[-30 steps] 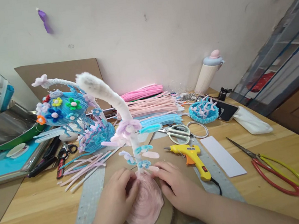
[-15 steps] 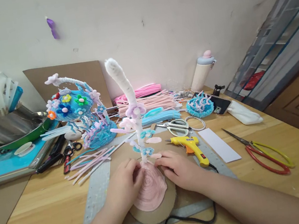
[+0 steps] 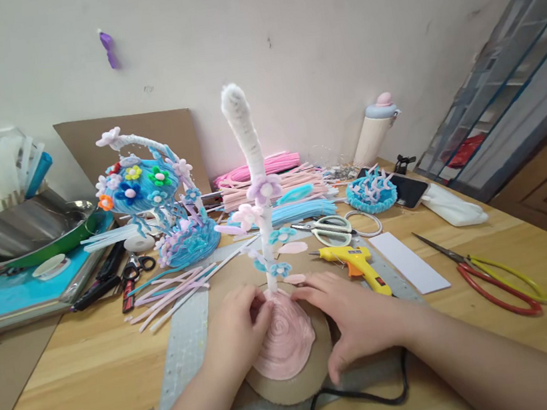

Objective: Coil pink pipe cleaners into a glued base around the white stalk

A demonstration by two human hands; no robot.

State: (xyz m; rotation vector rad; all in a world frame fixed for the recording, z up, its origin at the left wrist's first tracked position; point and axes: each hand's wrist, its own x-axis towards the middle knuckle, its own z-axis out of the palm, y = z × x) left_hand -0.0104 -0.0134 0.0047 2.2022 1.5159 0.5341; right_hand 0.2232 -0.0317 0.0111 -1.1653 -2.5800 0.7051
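A pink coiled disc (image 3: 282,342) lies on a round cardboard base (image 3: 290,391). From its far edge rises a white fuzzy stem (image 3: 266,223) bearing a purple flower (image 3: 265,190), a pink flower (image 3: 247,216) and small blue flowers (image 3: 281,235). My left hand (image 3: 236,327) rests at the disc's left edge, fingertips pressed together near the stem's foot; what they pinch, if anything, is hidden. My right hand (image 3: 353,312) is at the disc's right side, thumb spread away from the fingers, whose tips reach the far right edge. Nothing shows in it.
A yellow glue gun (image 3: 356,264) lies behind my right hand. Red-and-yellow scissors (image 3: 495,280) and a white card (image 3: 409,262) are at the right. A flowered blue ornament (image 3: 185,240) stands at the left, beside pipe cleaners (image 3: 174,295). Bundled pipe cleaners (image 3: 277,194) lie behind.
My right thumb has moved down and away from the fingers, opening the hand. The stem now leans less to the left. The whole view has shifted slightly.
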